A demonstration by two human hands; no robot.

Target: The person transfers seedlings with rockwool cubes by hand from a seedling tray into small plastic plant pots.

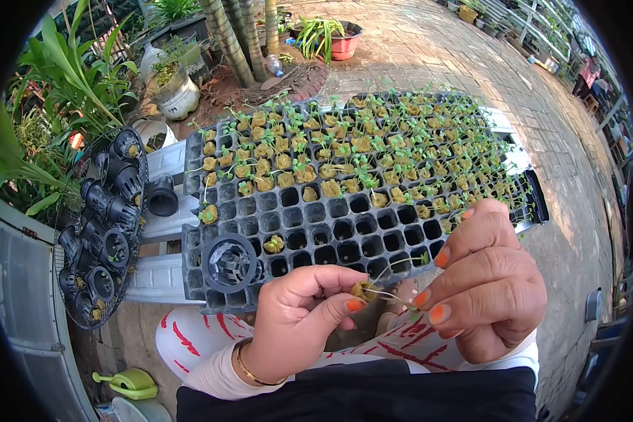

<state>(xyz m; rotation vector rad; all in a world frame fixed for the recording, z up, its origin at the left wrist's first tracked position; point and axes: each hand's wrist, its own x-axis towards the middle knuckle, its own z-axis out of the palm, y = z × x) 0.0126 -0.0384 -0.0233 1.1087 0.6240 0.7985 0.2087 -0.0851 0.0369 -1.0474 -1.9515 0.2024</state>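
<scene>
Between thumb and forefinger, my left hand point(313, 320) pinches a small brown plug point(363, 290) with thin pale stems coming out of it. My right hand point(482, 288), to the right of it, has its fingertips pressed together on the seedling stems point(394, 296). Both hands are over the front edge of a black seedling tray point(299, 238). Its back and right cells hold brown plugs with green sprouts; many front cells hold nothing. A black net cup point(229, 263) lies on the tray's front left, and a lone plug point(273, 244) sits in a cell nearby.
An oval black basket point(145, 190) with several net cups is at the left, beside another black cup point(162, 196) on the slatted bench point(155, 279). A green watering can point(134, 383) stands at lower left. Potted plants stand behind. A person point(586, 74) is far off at the right.
</scene>
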